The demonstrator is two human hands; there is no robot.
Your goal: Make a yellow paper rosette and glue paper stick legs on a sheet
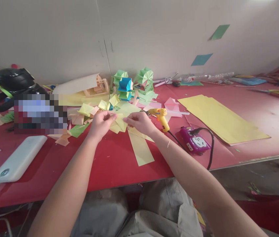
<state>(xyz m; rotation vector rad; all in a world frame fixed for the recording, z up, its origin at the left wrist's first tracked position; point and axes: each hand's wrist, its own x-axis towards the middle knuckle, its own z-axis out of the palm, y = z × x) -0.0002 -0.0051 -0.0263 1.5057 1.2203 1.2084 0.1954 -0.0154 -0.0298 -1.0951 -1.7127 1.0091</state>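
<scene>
Between both hands is a folded piece of pale yellow paper (119,124), creased into flaps. My left hand (102,123) pinches its upper left side with thumb and forefinger. On the right side, my right hand (139,121) has its thumb and fingertips closed at the paper's edge. Beneath the hands lie pale yellow paper strips (141,151). Just right of my right hand rests a yellow hot glue gun (162,119) with a clear glue stick in it. Small folded yellow paper pieces (86,109) sit beyond my left hand.
Green paper models (145,77) and a blue one (125,85) stand at the back. A purple power socket (195,140) and yellow paper sheets (223,118) lie to the right. A white power bank (18,159) is at left, near a black stand (13,82). Pliers (272,92) lie far right.
</scene>
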